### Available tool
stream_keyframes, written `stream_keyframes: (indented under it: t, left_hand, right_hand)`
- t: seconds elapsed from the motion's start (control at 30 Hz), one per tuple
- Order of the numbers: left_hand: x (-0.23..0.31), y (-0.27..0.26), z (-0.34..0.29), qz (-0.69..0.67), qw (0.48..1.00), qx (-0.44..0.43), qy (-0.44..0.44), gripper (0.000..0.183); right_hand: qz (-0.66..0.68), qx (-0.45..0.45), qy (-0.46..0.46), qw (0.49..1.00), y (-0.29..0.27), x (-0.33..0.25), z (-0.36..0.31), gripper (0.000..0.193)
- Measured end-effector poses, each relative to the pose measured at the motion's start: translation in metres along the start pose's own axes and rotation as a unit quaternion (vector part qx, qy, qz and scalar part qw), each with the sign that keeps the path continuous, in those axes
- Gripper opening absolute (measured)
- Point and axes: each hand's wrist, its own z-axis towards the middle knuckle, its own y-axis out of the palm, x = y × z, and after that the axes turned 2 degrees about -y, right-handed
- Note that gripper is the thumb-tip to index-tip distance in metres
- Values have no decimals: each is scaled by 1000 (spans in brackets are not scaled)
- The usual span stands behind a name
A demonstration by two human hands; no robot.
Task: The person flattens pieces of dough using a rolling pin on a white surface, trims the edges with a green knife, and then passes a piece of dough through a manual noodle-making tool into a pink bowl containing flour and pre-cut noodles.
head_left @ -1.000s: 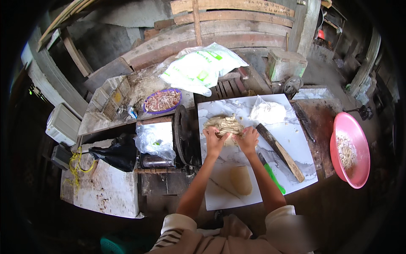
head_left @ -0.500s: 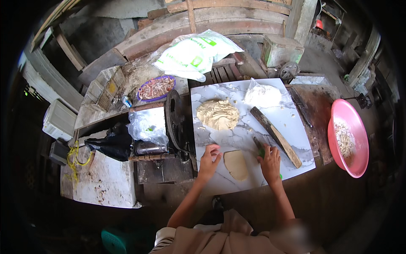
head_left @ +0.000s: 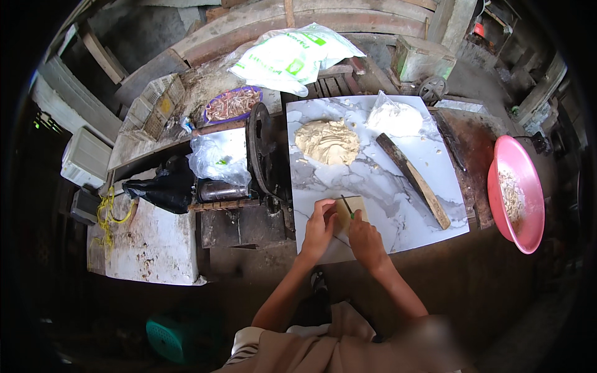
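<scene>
Walled at twelve o'clock with weathered wooden boards (head_left: 348,22). Flanked between one and two by a grey post (head_left: 450,30). Furnished with a marble-patterned counter (head_left: 407,227) toward three and a stained white tabletop (head_left: 155,252) at eight. Shadowed around six across the dim floor (head_left: 343,281).

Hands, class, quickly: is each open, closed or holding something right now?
Left hand: partly curled at the flat dough piece; whether it grips cannot be told.
Right hand: closed, holding the green-handled knife.
</scene>
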Motion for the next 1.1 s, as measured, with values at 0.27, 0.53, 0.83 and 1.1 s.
stream_keyframes:
  t: [0.27, 0.53, 0.83, 1.1]
  left_hand:
    - [-5, -2, -2, 2, 1000, 6, 9, 30]
    - [-4, -1, -5, 16, 1000, 10, 3, 32]
    - [-6, 1, -5, 25, 1000, 15, 12, 31]
    - [-8, 3, -5, 27, 999, 23, 36, 32]
  right_hand:
    - [-69, -11, 7, 998, 7, -18, 6, 42]
    - [-7, -48, 47, 998, 5, -24, 8, 27]
    - [-42, 17, 77, 996, 21, -30, 9, 17]
    - [-32, 34, 75, 996, 28, -27, 9, 19]
